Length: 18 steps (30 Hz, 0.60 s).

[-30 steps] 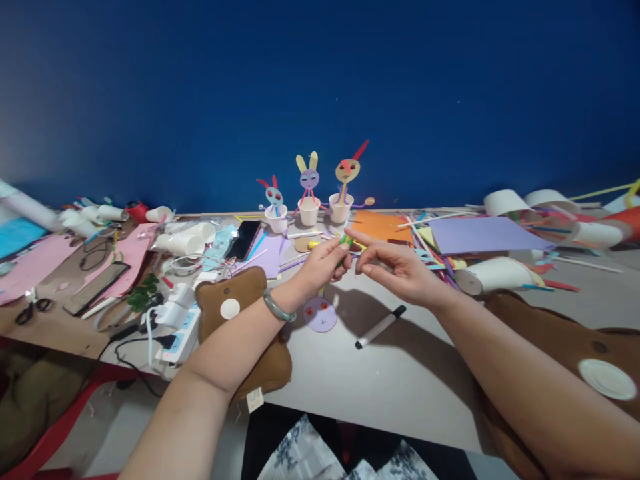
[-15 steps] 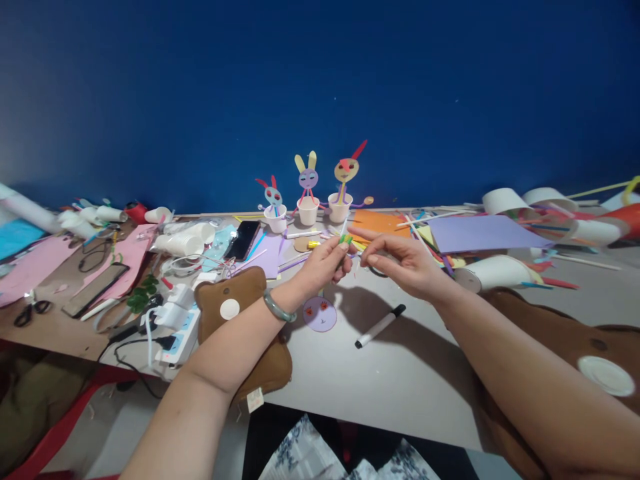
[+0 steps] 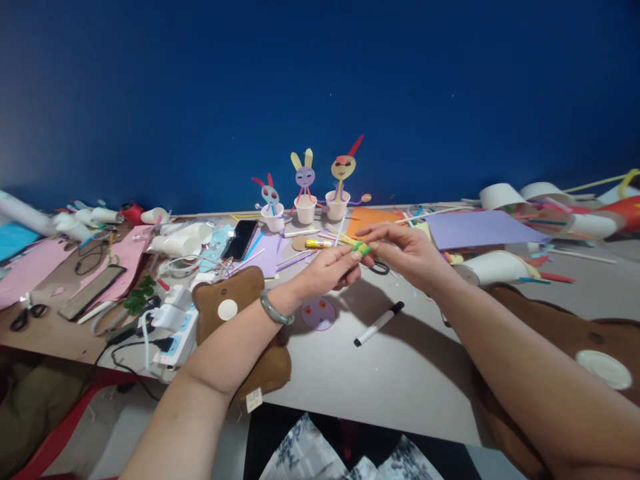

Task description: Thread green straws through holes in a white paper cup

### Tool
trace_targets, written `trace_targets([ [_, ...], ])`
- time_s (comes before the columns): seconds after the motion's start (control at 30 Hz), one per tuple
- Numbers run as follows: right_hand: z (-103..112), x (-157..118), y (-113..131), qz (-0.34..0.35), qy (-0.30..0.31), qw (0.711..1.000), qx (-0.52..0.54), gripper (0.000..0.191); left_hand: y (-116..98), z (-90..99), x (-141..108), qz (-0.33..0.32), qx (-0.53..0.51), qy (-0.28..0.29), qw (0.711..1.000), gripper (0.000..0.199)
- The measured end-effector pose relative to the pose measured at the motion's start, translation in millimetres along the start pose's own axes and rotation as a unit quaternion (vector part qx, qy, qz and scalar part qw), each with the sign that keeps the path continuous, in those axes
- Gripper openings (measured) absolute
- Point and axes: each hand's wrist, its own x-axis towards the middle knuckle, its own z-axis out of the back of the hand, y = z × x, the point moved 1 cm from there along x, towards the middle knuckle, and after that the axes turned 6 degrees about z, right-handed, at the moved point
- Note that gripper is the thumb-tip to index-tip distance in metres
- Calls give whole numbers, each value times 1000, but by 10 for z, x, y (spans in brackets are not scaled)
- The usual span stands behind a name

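Left hand [image 3: 336,269]: thumb and fingers pinching a green-and-yellow craft piece [image 3: 361,249]
Right hand [image 3: 404,253]: fingertips meeting the piece's right side; cannot tell whether they grip
Craft piece: above the worktop [image 3: 325,377], between both hands' fingertips; long axis unclear
Lilac face disc [image 3: 320,317]: below the left hand, towards the worktop's front edge

Note green piece [image 3: 363,249] partly hidden in left hand [image 3: 330,271], too small to identify, and brown cushion [image 3: 550,320] cut off at right edge.
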Motion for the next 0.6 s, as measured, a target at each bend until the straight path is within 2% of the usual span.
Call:
trace_targets([
  [0.23, -24, 14, 64, -6, 18, 1000, 15, 14, 10, -29, -8, 20, -25, 6, 999, 45],
  [0.47, -14, 15, 72, 16, -18, 999, -23, 13, -17, -73, -33, 21, -51, 23, 998, 78],
  [0.6, -44, 7, 88, -6, 4, 1000, -7, 13, 5, -61, -34, 22, -67, 18, 997, 86],
])
